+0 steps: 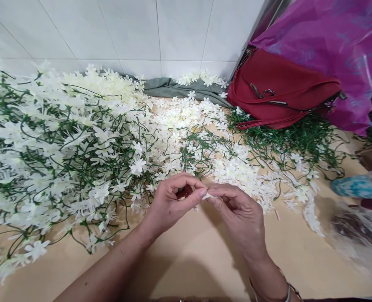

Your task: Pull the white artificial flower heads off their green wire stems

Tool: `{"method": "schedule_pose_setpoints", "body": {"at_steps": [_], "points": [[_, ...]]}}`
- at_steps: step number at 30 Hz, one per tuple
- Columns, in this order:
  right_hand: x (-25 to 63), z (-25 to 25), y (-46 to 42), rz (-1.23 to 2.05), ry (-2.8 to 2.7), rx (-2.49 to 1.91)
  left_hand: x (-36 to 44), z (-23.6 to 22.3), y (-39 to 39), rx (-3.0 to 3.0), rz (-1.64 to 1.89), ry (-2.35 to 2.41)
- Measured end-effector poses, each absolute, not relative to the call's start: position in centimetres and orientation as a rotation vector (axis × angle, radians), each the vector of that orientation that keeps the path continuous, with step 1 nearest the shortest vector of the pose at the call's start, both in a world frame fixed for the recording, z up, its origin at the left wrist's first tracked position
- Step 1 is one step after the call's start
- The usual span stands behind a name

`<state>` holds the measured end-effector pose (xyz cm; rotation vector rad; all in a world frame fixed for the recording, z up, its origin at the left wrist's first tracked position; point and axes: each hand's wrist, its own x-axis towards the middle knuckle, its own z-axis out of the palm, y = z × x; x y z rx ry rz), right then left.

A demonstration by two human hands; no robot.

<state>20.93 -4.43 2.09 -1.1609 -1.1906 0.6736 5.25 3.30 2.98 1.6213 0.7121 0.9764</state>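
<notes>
My left hand (175,199) and my right hand (241,214) meet fingertip to fingertip above the front of the table. Between them is a small white artificial flower petal piece (207,195), pinched by thumb and forefinger on both sides; most of it is hidden by the fingers. Just beyond my hands lie loose white artificial blossoms (236,170) and a tangle of green plastic stems (201,147). To the left rises a big heap of white artificial flowers on green stems (63,147).
A red handbag (286,88) rests on green stems (286,138) at the back right, against a purple plastic bag (331,33). A clear plastic bag (359,235) and a blue-and-white item (359,186) sit at the right. Behind is a white tiled wall (135,33) with grey-green cloth (170,87) along it.
</notes>
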Motion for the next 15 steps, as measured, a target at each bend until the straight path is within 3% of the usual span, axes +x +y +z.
{"method": "schedule_pose_setpoints", "body": {"at_steps": [15], "points": [[20.7, 0.9, -5.0, 0.318, -1.222, -1.245, 6.5, 1.9, 1.1, 1.492, 1.066, 0.716]]}}
